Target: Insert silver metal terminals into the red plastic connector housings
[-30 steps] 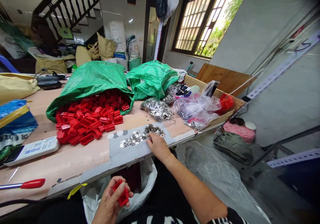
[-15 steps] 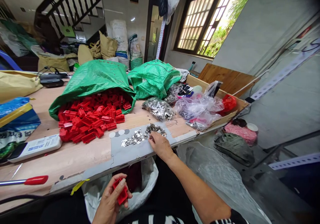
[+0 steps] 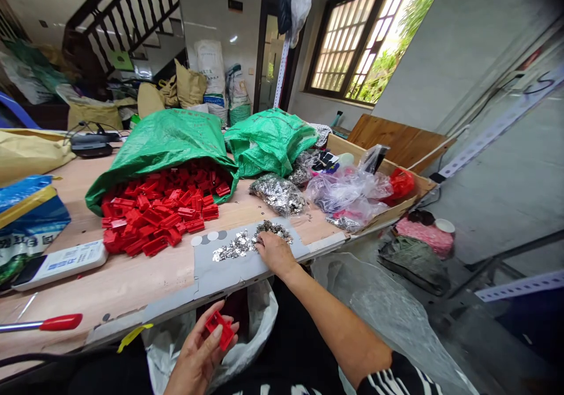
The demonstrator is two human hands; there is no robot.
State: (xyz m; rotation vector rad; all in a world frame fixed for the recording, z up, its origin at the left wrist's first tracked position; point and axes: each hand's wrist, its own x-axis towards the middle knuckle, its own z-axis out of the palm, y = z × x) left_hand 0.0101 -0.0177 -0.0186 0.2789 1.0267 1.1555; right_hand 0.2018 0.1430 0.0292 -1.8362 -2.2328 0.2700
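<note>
My left hand [image 3: 203, 348] is closed around a red plastic part [image 3: 220, 328], a small hollow block, held above a white sack [image 3: 259, 330] under the table edge. On the grey mat [image 3: 224, 274], my right hand [image 3: 275, 253] reaches into a pile of small silvery metal pieces [image 3: 238, 245]. Its fingertips are bent together at the pile, and whether they pinch a piece is hidden. Many similar red plastic parts [image 3: 154, 213] spill from a green woven sack [image 3: 176, 133] further back on the left.
Behind the mat lies a clear bag of metal pieces [image 3: 277, 194]. A shallow wooden box [image 3: 396, 207] with plastic bags stands at the right. At the left are a white device [image 3: 66, 263] and a red-handled lever [image 3: 61, 322]. Another green sack [image 3: 268, 139] sits behind.
My left hand has moved slightly right and up, and the red part is turned to show more of its hollow side. My right hand stays at the metal pile, shifted a little left.
</note>
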